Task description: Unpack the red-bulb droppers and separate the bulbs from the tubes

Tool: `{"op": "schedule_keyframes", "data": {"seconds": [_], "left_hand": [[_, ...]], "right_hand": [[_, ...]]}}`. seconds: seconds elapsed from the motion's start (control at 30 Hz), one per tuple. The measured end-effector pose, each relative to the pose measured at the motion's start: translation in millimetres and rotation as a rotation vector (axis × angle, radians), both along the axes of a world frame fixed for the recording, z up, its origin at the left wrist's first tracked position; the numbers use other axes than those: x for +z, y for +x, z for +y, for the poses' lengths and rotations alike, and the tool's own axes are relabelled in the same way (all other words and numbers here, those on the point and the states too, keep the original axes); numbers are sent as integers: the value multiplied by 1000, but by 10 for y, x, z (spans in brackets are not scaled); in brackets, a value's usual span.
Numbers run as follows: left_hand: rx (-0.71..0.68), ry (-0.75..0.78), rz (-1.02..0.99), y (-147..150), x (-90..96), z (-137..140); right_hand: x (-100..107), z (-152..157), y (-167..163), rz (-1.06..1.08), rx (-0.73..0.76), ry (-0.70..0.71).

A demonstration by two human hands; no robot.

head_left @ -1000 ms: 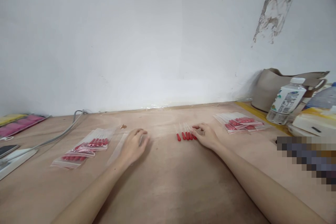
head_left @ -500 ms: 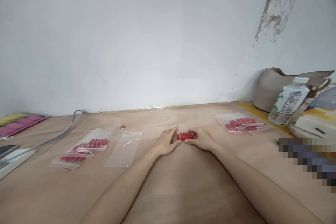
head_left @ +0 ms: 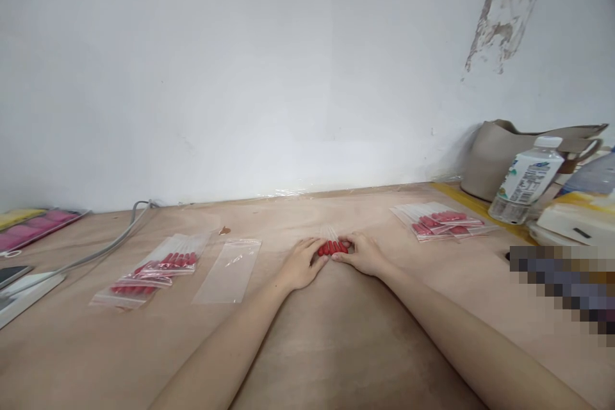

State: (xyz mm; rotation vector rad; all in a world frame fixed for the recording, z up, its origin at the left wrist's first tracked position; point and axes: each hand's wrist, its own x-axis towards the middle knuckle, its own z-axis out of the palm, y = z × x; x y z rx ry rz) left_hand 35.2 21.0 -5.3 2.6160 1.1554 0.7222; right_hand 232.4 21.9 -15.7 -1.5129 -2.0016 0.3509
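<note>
In the middle of the table a row of droppers with red rubber bulbs lies side by side, their thin clear tubes pointing toward the wall. My left hand presses against the row's left end, thumb and fingers curled round it. From the other side my right hand closes on the right end in the same way. To the left of my left hand lies a flat zip bag of clear plastic with nothing visible inside. Beyond it are overlapping zip bags of red-bulbed droppers.
More bagged droppers lie at the right, before a plastic bottle and a grey-beige bag. A grey cable crosses the left side near a phone and a pink-and-yellow tray. A white wall bounds the back.
My hands have come closer together, squeezing the red bulbs into a tighter row. The right hand has shifted slightly to the left.
</note>
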Motion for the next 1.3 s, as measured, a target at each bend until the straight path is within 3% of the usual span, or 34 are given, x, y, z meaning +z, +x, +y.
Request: {"op": "schedule_keyframes", "data": {"seconds": [0.43,0.6,0.73,0.9,1.0,1.17,1.3], "left_hand": [[40,27,-14,-18,-15,-38],[112,54,-34,-39,-11,-78],[164,162,-20,-117,-7,-222],[256,218,135,-555,144,-373],[363,137,238,-960,206,-339],[504,-163,421,-1424,139,-241],[558,-117,391,-1528,142,-205]], "right_hand": [[-5,15,-7,10,-1,15],[-43,-14,12,32,-32,69],[-41,-58,10,54,-38,172],[11,-169,-48,10,47,368],[28,-244,-113,-18,117,447],[-8,-353,-165,-35,199,547],[-52,-406,-123,-55,230,546]]}}
